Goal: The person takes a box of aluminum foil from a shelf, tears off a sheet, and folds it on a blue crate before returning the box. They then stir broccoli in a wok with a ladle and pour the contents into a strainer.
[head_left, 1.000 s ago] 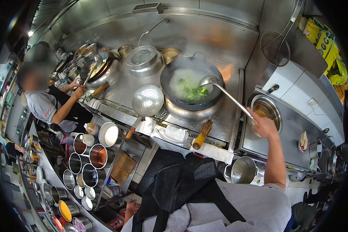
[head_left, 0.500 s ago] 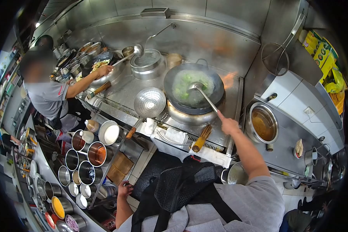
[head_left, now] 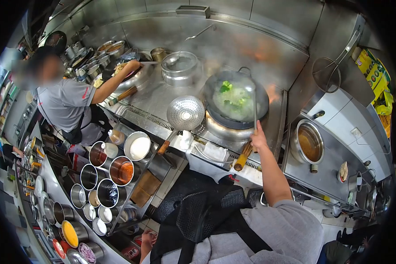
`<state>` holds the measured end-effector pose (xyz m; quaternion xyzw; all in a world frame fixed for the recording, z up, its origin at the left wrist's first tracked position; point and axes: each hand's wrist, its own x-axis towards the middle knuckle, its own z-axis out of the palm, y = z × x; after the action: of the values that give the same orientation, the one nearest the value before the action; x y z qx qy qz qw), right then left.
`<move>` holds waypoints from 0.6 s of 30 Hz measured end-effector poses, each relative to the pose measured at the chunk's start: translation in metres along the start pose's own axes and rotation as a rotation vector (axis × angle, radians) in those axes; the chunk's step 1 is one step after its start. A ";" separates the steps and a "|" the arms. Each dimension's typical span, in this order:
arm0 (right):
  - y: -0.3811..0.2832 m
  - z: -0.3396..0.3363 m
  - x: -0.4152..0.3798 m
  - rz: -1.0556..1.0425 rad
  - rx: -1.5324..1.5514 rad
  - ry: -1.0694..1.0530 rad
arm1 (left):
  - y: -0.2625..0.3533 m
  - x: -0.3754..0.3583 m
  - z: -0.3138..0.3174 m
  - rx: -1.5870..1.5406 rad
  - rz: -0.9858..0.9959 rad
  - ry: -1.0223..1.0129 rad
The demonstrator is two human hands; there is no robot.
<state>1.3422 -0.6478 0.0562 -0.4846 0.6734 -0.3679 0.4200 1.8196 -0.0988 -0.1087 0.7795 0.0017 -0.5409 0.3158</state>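
My right hand (head_left: 258,137) is wrapped round the handle of a long metal ladle (head_left: 255,108). The ladle's bowl is over the right side of a black wok (head_left: 213,112), partly blurred by steam. Bright green vegetables (head_left: 226,86) lie in pale, steaming liquid in the wok. Low by my body, my left hand (head_left: 148,237) hangs with loosely bent fingers and nothing visible in it, close to the metal rack. A bamboo brush (head_left: 243,157) lies at the stove's front edge below my right hand.
A perforated strainer (head_left: 185,113) rests left of the wok, near a metal pot (head_left: 179,72). Sauce and seasoning pots (head_left: 122,170) crowd the rack at left. A co-worker (head_left: 68,99) works at another wok. A bowl of brown liquid (head_left: 309,141) stands on the right counter.
The ladle has swung from the middle of the wok to its right side, its handle now steeper. My left hand has moved lower. The camera view has shifted, and the co-worker's arm has moved.
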 end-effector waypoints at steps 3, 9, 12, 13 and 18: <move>-0.007 0.009 -0.015 0.057 0.067 0.051 | -0.008 0.003 -0.028 -0.037 -0.029 0.014; -0.026 0.016 -0.046 0.277 0.524 -0.134 | -0.025 0.048 -0.070 -0.141 -0.055 0.050; 0.017 0.027 -0.044 0.054 0.004 -0.063 | -0.027 0.069 -0.089 -0.113 -0.102 0.032; 0.026 0.023 -0.054 0.027 -0.174 0.000 | -0.023 0.075 -0.093 -0.099 -0.116 0.023; 0.007 -0.008 -0.117 0.148 -0.849 0.125 | -0.010 0.117 -0.092 -0.053 -0.126 -0.035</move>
<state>1.3538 -0.5332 0.0774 -0.5416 0.8220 -0.0561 0.1671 1.9420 -0.0848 -0.1923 0.7597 0.0596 -0.5730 0.3016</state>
